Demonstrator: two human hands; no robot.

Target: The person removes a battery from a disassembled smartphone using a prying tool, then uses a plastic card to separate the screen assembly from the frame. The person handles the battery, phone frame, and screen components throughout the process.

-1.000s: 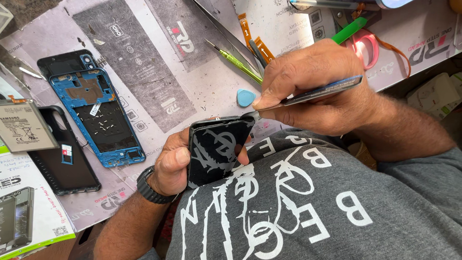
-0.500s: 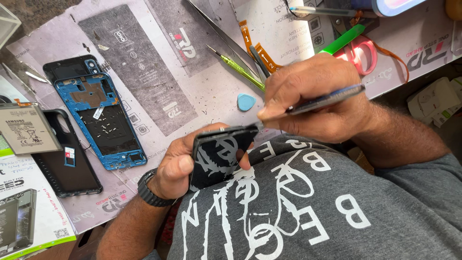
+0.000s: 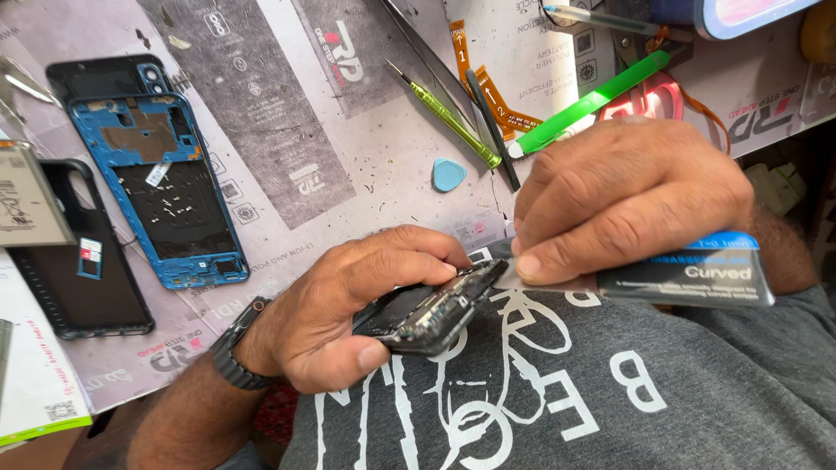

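Holding dark phone body (image 3: 431,315) edge-up now, flatter than half a second back, left hand (image 3: 348,318) grip clamped around it. Right hand (image 3: 623,200) pinched thin pry card (image 3: 688,280), tip worked into seam at 3 o'clock. Blue frame (image 3: 161,187) on worktop (image 3: 366,130) at 10 o'clock.
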